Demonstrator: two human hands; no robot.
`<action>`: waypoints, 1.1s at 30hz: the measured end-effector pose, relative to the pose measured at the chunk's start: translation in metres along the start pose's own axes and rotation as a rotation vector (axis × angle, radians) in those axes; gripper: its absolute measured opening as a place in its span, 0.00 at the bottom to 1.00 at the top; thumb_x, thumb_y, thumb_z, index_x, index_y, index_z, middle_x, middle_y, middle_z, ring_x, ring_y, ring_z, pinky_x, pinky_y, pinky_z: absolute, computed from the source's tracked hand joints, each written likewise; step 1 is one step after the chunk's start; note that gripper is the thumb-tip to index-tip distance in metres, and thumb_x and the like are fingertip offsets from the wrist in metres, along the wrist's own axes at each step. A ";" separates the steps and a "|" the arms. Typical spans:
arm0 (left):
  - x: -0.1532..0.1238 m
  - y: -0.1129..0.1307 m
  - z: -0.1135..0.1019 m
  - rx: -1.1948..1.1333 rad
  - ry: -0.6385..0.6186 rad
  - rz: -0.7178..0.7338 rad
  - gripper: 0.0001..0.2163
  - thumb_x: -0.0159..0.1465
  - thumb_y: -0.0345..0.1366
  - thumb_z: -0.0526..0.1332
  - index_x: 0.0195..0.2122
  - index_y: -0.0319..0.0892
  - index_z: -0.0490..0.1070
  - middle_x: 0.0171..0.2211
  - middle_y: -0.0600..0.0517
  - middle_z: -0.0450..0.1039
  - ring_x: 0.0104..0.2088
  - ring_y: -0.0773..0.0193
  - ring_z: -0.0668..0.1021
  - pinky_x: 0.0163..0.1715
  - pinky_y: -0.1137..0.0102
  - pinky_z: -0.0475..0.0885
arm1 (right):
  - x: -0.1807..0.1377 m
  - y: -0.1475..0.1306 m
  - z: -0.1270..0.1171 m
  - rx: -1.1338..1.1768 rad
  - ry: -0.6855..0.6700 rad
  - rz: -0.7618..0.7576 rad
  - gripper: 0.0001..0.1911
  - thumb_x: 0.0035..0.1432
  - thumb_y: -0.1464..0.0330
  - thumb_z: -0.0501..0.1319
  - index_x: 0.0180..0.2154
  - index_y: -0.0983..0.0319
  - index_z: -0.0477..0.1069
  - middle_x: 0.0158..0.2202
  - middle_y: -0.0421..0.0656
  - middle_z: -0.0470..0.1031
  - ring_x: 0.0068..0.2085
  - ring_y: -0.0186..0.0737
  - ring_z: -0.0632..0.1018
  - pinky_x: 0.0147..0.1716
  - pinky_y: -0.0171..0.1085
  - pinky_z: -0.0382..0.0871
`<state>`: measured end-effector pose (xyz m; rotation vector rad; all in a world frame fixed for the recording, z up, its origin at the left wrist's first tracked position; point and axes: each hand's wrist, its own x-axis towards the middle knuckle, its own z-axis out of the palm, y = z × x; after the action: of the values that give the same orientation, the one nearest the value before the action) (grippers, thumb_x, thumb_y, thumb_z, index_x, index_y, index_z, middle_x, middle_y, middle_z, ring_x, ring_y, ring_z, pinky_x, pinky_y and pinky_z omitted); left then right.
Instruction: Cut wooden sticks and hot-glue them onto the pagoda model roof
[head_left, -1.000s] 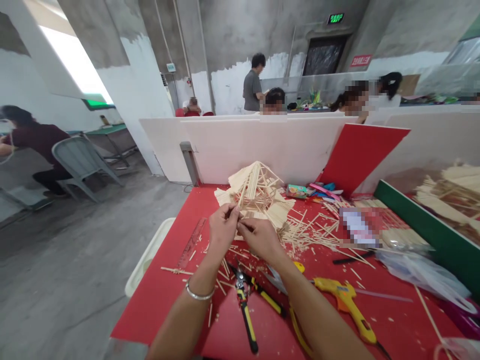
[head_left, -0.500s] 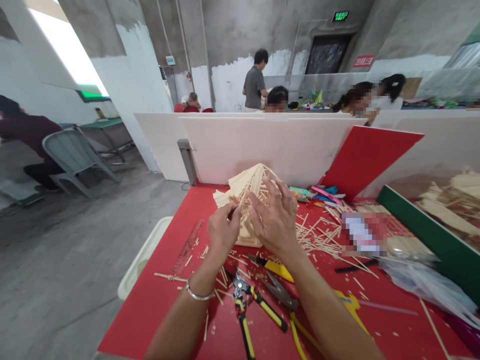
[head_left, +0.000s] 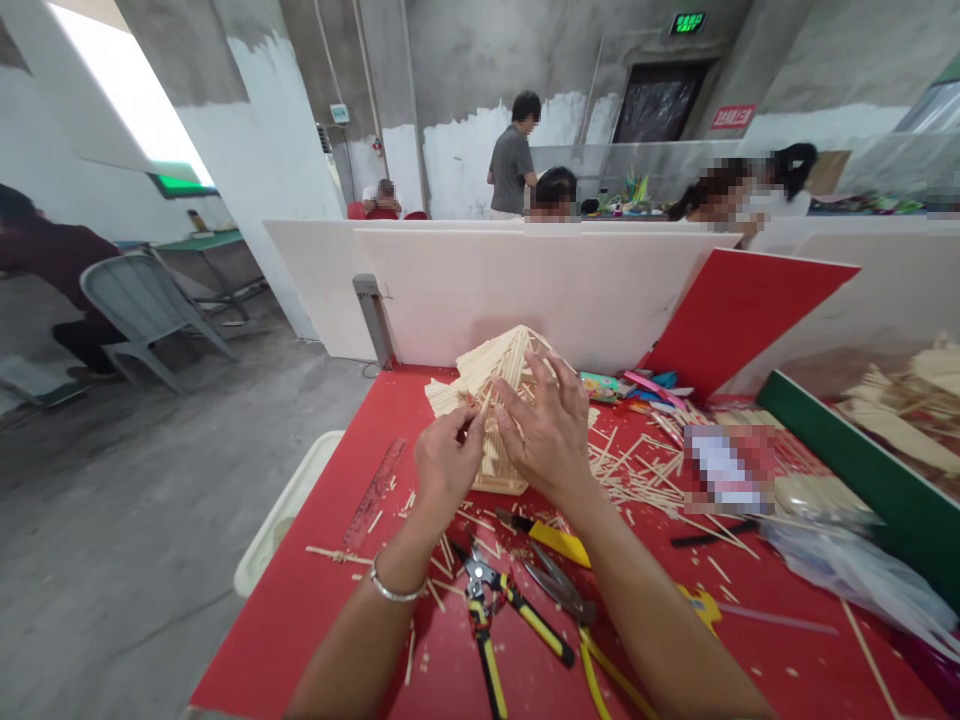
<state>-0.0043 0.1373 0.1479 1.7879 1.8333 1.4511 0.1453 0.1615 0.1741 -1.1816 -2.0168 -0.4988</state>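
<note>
Grip of my left hand [head_left: 448, 452] pinches what looks like a thin wooden stick [head_left: 486, 403]; my right hand [head_left: 551, 430] is spread. Nearest me, opened snips [head_left: 480, 580] on the red tabletop [head_left: 300, 620] could snag me if I drop low. Just behind both hands, the peak-roofed stick model [head_left: 487, 355] stands before the white partition [head_left: 540, 275]; a heavy right palm, I judge, could crack it.

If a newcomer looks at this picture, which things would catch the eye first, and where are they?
Probably the pale stick model with its peaked roof, on the red table near the centre, where the left hand pinches what looks like a thin stick and the right hand spreads its fingers. Next might come the yellow-and-black cutters, lying open between the forearms, and the loose sticks scattered right of the model.
</note>
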 end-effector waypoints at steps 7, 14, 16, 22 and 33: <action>0.000 0.000 0.000 0.000 -0.015 0.003 0.10 0.65 0.39 0.58 0.36 0.45 0.79 0.31 0.51 0.80 0.30 0.64 0.77 0.32 0.73 0.67 | 0.001 0.001 0.001 0.013 -0.003 0.004 0.21 0.65 0.60 0.56 0.59 0.49 0.67 0.70 0.43 0.50 0.70 0.55 0.49 0.64 0.57 0.49; 0.003 -0.002 0.004 -0.074 -0.022 -0.014 0.09 0.64 0.40 0.60 0.40 0.47 0.80 0.32 0.52 0.80 0.30 0.64 0.78 0.32 0.72 0.69 | 0.000 0.000 -0.001 0.025 -0.014 0.008 0.21 0.65 0.60 0.57 0.59 0.49 0.67 0.71 0.42 0.49 0.70 0.56 0.50 0.64 0.58 0.49; 0.005 0.000 0.004 -0.107 -0.033 -0.012 0.10 0.64 0.41 0.60 0.40 0.46 0.79 0.30 0.52 0.80 0.29 0.64 0.78 0.31 0.72 0.69 | 0.000 0.000 -0.001 0.028 -0.014 0.006 0.21 0.65 0.60 0.57 0.59 0.49 0.67 0.71 0.42 0.49 0.70 0.56 0.50 0.64 0.58 0.49; 0.008 0.004 0.003 -0.113 -0.069 -0.027 0.10 0.65 0.41 0.59 0.39 0.46 0.79 0.29 0.53 0.79 0.28 0.65 0.77 0.31 0.73 0.70 | 0.000 0.001 0.000 0.044 -0.017 -0.003 0.22 0.64 0.62 0.56 0.59 0.50 0.67 0.70 0.43 0.49 0.70 0.56 0.50 0.64 0.58 0.49; 0.008 0.006 0.004 -0.028 -0.024 0.008 0.11 0.65 0.41 0.59 0.36 0.45 0.80 0.27 0.54 0.78 0.27 0.66 0.76 0.29 0.74 0.66 | 0.000 0.002 -0.001 0.037 -0.047 -0.012 0.26 0.58 0.67 0.59 0.59 0.50 0.67 0.71 0.41 0.47 0.70 0.56 0.49 0.64 0.58 0.49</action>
<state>0.0004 0.1443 0.1540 1.7933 1.7871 1.4444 0.1480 0.1617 0.1748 -1.1693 -2.0660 -0.4411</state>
